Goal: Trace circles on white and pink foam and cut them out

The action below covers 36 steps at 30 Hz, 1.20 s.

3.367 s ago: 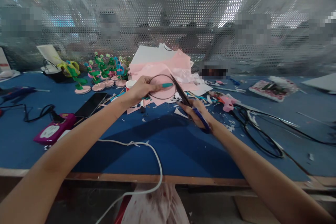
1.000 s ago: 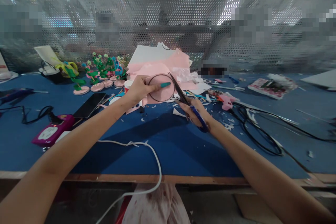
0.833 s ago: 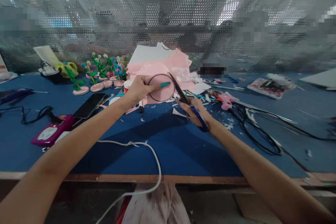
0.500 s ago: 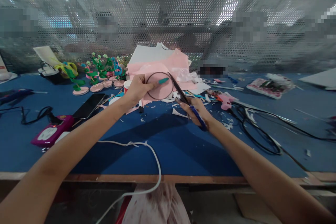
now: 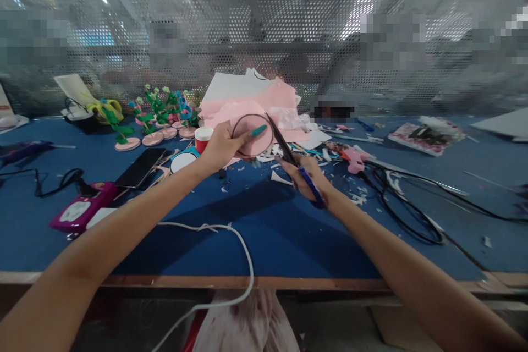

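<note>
Between the thumb and fingers of my left hand [image 5: 225, 146] is a round pink disc [image 5: 256, 142] with a dark rim, held up above the table. My right hand [image 5: 307, 173] is closed around the blue handles of a pair of scissors [image 5: 284, 146]. The dark blades point up and to the left, and their tips are at the disc's right edge. Whether the blades touch the disc I cannot tell. Behind the disc lie sheets of pink paper [image 5: 284, 96] and white paper [image 5: 226, 83].
Craft flowers on pink bases [image 5: 152, 137] stand at the left, near a phone [image 5: 140, 168] and a purple power socket [image 5: 84, 206]. A pink glue gun [image 5: 355, 159] with a black cable lies right. Paper scraps litter the blue table [image 5: 264, 242]. A white cable [image 5: 247, 253] crosses its front edge.
My left hand has turned the disc slightly and shifted it a little to the right and down. The scissors have hardly moved.
</note>
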Available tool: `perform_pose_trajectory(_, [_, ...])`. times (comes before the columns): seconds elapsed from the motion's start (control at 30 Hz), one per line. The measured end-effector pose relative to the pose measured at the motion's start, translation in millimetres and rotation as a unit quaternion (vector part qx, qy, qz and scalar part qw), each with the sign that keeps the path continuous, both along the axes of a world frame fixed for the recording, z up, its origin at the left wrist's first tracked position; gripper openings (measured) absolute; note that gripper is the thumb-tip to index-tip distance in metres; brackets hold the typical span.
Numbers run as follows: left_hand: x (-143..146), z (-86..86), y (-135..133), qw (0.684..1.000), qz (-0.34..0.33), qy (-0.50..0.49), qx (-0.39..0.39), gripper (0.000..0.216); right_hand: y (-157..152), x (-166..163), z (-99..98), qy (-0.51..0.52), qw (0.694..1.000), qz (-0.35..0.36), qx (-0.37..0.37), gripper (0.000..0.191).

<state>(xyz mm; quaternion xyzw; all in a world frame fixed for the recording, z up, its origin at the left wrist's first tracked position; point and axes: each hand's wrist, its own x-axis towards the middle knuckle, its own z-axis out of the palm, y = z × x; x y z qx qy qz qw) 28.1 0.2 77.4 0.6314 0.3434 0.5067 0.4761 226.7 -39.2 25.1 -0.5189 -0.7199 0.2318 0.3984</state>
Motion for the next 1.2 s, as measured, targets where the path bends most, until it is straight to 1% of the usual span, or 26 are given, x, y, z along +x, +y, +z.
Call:
perform_pose_trajectory(0.17, [-2,7.2,-6,0.996,0.027,0.089,0.003,0.043,2,2,-2.5,-0.014,1.0,0.005,-0.008,0.051])
perform_pose_trajectory(0.27, [-3,6.2,-6,0.99,0.039,0.134,0.018,0.048,1,2,-1.1,-0.016,1.0,0.007,-0.016,0.051])
perform_pose_trajectory(0.37, [-4,4.8,-5,0.986,0.034,0.158,0.031,0.049,-1,1,0.2,-0.012,1.0,0.011,-0.018,0.052])
perform_pose_trajectory(0.57, [-3,10.2,-9,0.988,0.025,0.152,0.012,0.041,-2,1,-1.2,-0.007,1.0,0.016,-0.023,0.048])
perform_pose_trajectory(0.8, [-2,17.9,-15,0.985,0.035,0.165,-0.018,0.046,-1,3,-2.9,-0.011,0.999,0.03,-0.026,0.05])
perform_pose_trajectory(0.9, [-3,18.7,-14,0.984,0.036,0.175,-0.026,0.047,-1,3,-3.8,-0.011,0.999,0.023,-0.03,0.049])
perform_pose_trajectory(1.03, [-3,18.8,-13,0.987,0.024,0.157,-0.027,0.046,0,3,-4.6,-0.002,0.999,0.002,-0.034,0.047])
perform_pose_trajectory(1.2, [-4,17.0,-11,0.99,0.009,0.139,-0.02,0.046,1,3,-2.4,0.006,1.0,0.015,-0.027,0.046])
